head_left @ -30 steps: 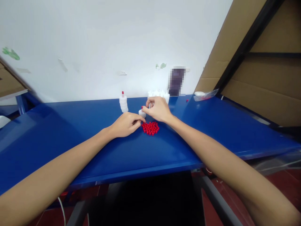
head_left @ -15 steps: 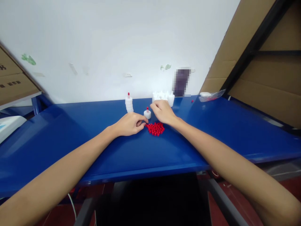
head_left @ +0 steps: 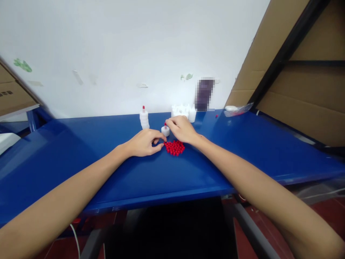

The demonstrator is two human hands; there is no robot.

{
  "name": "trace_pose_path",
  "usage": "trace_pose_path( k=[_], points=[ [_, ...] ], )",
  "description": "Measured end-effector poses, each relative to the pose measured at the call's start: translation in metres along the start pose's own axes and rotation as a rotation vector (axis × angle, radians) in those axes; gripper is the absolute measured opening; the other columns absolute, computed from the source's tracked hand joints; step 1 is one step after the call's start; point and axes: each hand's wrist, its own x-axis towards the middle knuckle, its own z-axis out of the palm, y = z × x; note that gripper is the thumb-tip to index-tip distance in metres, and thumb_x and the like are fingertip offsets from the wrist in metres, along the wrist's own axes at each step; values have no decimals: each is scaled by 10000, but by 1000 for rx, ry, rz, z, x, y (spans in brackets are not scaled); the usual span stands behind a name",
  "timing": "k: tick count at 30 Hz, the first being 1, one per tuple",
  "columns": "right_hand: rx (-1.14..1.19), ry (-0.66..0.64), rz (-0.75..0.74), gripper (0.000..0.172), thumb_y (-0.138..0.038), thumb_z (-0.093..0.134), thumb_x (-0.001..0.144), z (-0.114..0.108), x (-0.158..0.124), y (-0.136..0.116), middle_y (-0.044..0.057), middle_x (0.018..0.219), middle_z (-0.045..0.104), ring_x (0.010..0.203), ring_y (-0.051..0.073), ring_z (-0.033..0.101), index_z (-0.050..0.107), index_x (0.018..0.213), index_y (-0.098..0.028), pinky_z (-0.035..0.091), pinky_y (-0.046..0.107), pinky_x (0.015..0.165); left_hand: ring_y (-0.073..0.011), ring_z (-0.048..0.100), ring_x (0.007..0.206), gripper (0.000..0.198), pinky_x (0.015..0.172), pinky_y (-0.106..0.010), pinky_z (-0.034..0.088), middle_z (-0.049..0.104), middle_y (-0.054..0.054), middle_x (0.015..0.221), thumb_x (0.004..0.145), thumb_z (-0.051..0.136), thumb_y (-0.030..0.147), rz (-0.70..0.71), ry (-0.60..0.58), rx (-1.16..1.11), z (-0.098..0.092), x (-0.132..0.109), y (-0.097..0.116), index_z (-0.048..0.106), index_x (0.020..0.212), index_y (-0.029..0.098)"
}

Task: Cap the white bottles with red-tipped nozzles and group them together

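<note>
My left hand [head_left: 144,142] rests on the blue table with thumb and index finger apart. Its fingertips are at the left edge of a pile of small red caps [head_left: 175,148]. Just behind the pile stands a small white bottle [head_left: 165,131], upright, with a red cap [head_left: 165,124] on its nozzle. My right hand [head_left: 182,128] has its fingers closed at that cap, and its curled palm side is partly hidden. Farther left a white bottle [head_left: 144,119] with a red tip stands behind my left hand.
A group of white bottles [head_left: 192,114] stands behind my right hand, close to the white wall. One loose red cap [head_left: 216,116] and a clear plastic bag [head_left: 238,110] lie farther right. Cardboard [head_left: 293,104] borders the table on the right.
My right hand has moved left onto the small bottle's red cap. My left thumb and index finger have spread slightly at the pile. The view has shifted a little.
</note>
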Motion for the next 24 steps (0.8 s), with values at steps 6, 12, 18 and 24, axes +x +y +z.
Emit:
trace_pose_path(
  k=[6, 12, 18, 24],
  points=[
    [3, -32, -8, 480, -426, 375, 1022, 0, -2, -2, -19, 561, 414, 593, 130, 431, 408, 591, -217, 268, 315, 624, -85, 515, 531, 176, 573, -223, 420, 574, 39, 626, 846, 579, 217, -26, 2, -45, 0, 2, 2, 729, 918, 162],
    [6, -5, -26, 491, -463, 371, 1029, -1, -3, -3, -17, 576, 437, 602, 135, 435, 429, 609, -216, 282, 314, 630, -98, 511, 545, 183, 574, -238, 396, 580, 28, 641, 901, 586, 283, -60, -31, -18, -2, 2, 1, 722, 923, 164],
    [103, -34, -59, 484, -475, 354, 1034, -2, -4, 2, -17, 595, 497, 607, 139, 471, 469, 642, -215, 317, 306, 651, -109, 518, 560, 234, 581, -248, 382, 602, 12, 663, 983, 536, 324, -54, -34, 35, -2, 2, -1, 701, 959, 160],
    [162, -83, -111, 389, -420, 361, 1005, -6, -5, 1, -4, 670, 571, 666, 157, 527, 580, 771, -199, 362, 301, 687, -111, 560, 596, 191, 592, -237, 407, 678, -9, 749, 964, 550, 300, -40, 64, 94, -3, 2, 4, 684, 950, 164]
  ],
)
